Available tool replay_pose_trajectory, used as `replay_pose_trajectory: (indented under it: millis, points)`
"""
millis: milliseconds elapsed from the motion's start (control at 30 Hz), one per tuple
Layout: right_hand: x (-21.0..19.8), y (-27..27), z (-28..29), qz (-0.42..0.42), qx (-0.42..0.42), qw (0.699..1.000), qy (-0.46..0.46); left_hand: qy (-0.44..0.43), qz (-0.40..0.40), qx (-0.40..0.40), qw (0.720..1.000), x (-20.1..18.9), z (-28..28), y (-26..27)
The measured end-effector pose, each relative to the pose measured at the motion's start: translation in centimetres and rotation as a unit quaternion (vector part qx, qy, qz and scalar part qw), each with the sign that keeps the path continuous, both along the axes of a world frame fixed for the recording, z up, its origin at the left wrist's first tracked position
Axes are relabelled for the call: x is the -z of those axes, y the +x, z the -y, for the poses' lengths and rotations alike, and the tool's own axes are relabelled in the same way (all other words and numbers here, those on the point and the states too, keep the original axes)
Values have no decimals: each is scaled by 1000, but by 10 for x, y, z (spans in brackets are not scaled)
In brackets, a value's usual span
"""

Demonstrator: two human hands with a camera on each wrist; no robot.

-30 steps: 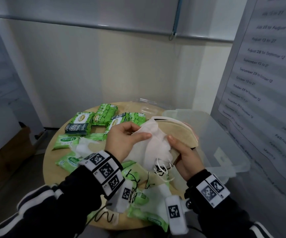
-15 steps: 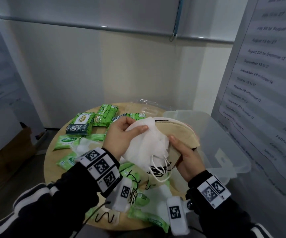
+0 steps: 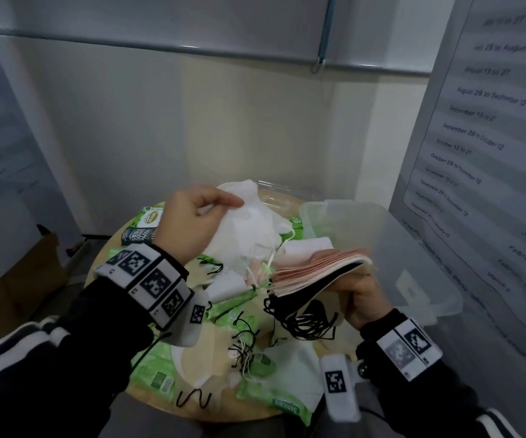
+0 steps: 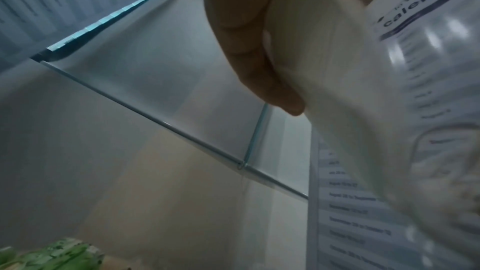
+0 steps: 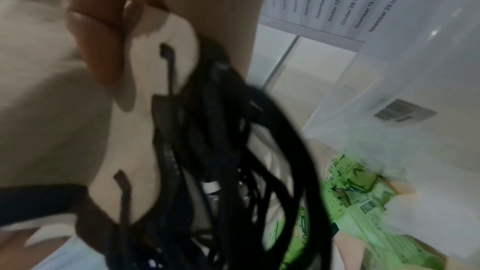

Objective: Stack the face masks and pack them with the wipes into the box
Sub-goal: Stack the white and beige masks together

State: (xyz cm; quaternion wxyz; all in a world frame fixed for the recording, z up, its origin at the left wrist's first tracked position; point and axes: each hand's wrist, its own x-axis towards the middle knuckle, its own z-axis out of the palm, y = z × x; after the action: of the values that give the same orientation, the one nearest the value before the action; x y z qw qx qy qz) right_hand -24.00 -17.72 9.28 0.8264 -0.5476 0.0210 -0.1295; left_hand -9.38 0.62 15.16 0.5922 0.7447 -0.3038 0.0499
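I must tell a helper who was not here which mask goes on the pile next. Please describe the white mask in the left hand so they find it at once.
Start at the round wooden table and look above its far side, left of the clear plastic box. The left hand pinches one white mask there. Unlike the pink and black pile in the right hand, it is single, pure white, with white loops.

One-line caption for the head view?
Left hand lifts a white mask while right hand holds the mask stack beside the clear box.

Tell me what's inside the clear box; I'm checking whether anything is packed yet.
Through the open top of the clear box, the part in view holds no masks or wipes. The mask stack in the right hand covers its near left corner, so that part is unseen.
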Motion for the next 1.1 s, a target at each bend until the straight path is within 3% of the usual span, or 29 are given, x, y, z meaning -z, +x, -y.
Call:
replay_pose_trajectory:
  millis: [133,333,400,533,600,800,1100]
  points:
    - [-6,-1,-4,32,-13,999,-22,80,22,57,995,2,5,-14]
    - [-4,0,0,28,-25,999,-14,118,22,-70,990,1,3,5]
    - [-2,0,1,16,-12,1000,-8,138,23,-29,990,-1,0,4]
    - [3,10,2,-22,35,999,2,160,-11,136,978,1,4,-22]
    - [5,14,1,-24,49,999,-4,158,-27,161,974,6,12,-28]
    - [0,14,1,2,60,998,-14,140,-40,137,980,9,25,-29]
    - [0,12,0,-1,73,997,-14,-12,-150,145,978,3,21,-21]
